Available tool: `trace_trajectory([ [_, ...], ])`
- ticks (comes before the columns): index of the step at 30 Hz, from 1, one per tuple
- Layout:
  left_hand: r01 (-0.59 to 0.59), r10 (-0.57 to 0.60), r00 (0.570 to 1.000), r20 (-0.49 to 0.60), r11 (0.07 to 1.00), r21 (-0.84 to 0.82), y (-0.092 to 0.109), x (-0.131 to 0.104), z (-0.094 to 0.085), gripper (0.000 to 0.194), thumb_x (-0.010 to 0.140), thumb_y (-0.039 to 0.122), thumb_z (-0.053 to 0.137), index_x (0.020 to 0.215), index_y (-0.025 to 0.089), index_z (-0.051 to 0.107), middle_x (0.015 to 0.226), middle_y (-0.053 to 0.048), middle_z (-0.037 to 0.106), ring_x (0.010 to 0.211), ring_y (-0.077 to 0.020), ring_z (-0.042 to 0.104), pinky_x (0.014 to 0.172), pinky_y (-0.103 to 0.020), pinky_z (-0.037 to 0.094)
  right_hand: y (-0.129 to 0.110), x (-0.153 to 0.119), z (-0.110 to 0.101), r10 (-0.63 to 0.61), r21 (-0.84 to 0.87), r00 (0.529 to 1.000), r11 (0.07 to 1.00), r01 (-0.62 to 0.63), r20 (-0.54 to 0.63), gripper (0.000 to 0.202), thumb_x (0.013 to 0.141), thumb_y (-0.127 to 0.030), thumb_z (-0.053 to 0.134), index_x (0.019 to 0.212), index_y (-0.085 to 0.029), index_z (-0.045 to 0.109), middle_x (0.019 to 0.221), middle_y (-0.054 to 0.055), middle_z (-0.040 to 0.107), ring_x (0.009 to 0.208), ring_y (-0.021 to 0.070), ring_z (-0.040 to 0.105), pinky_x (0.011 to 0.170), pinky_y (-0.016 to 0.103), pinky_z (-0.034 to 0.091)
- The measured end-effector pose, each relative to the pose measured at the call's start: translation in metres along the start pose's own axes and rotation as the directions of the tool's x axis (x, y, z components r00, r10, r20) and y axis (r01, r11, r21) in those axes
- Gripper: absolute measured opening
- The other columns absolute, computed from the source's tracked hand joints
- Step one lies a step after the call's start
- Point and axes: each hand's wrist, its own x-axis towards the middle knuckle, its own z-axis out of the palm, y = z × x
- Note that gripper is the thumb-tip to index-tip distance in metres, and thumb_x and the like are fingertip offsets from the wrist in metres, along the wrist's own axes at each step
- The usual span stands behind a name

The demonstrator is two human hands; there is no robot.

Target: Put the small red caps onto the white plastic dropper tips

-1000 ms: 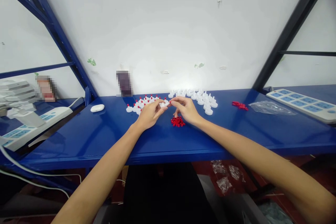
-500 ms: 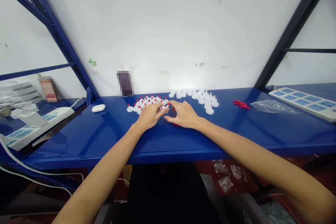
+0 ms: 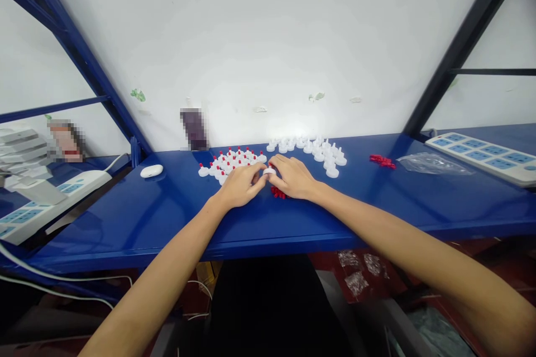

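Between the fingertips of my left hand (image 3: 243, 185) and my right hand (image 3: 294, 177) is a white cap with a red tip (image 3: 270, 170), held upright by both. Just below my right hand lies a small pile of red tips (image 3: 280, 192), partly covered by the hand. Several white caps with red tips (image 3: 228, 164) stand in a group behind my left hand. Farther back and to the right stand several plain white caps (image 3: 320, 150) with bare nozzles.
A white earbud case (image 3: 151, 171) lies at the left of the blue table (image 3: 167, 217). To the right are more red pieces (image 3: 382, 161), a clear plastic bag (image 3: 431, 164) and a power strip (image 3: 481, 156). A blurred dark rectangular object (image 3: 195, 129) leans on the wall.
My two hands have come together on the white cap, which now stands upright with its red tip visible. More of the red pile shows below my right hand. The view has shifted slightly.
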Motion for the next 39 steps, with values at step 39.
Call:
trace_trajectory([
  [39, -0.221, 0.205, 0.97, 0.133, 0.968, 0.121, 0.002, -0.001, 0.016, 0.018, 0.086, 0.036, 0.039, 0.096, 0.021, 0.04, 0.085, -0.008, 0.063, 0.071, -0.0241, 0.06, 0.063, -0.034, 0.044, 0.0, -0.01, 0.001, -0.314, 0.25, 0.941, 0.908, 0.336, -0.125, 0.013, 0.076, -0.034, 0.051, 0.077, -0.021, 0.051, 0.067, 0.002, 0.059, 0.057, 0.0153, 0.049, 0.057, 0.028, 0.037],
])
